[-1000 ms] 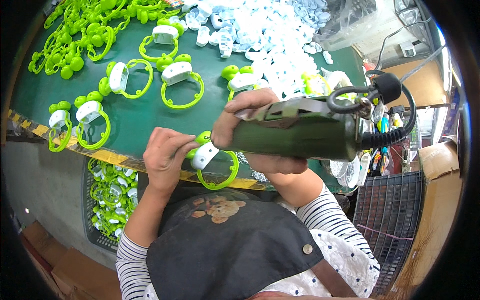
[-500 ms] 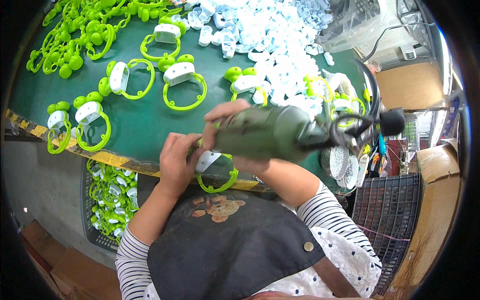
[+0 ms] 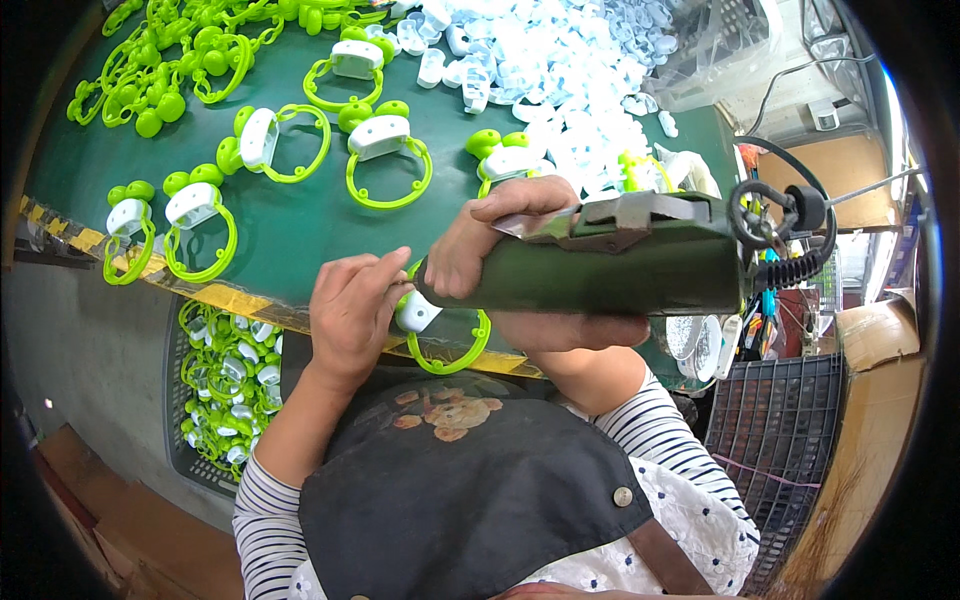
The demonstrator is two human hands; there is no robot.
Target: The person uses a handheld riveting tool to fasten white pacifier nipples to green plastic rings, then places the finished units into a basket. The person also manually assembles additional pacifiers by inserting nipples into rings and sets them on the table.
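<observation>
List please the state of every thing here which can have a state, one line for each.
Left hand: pinching the white piece on the ring.
Right hand: gripping the driver.
Driver: held level, tip at the ring.
Ring: flat at the table edge, under work.
Table: green, with rings laid out.
Crate: below the table, filled with rings.

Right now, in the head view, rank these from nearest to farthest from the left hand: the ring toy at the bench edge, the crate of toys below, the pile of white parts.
1. Ring toy, touching the left hand.
2. Crate of toys, lower left under the bench.
3. Pile of white parts, far top right.
</observation>
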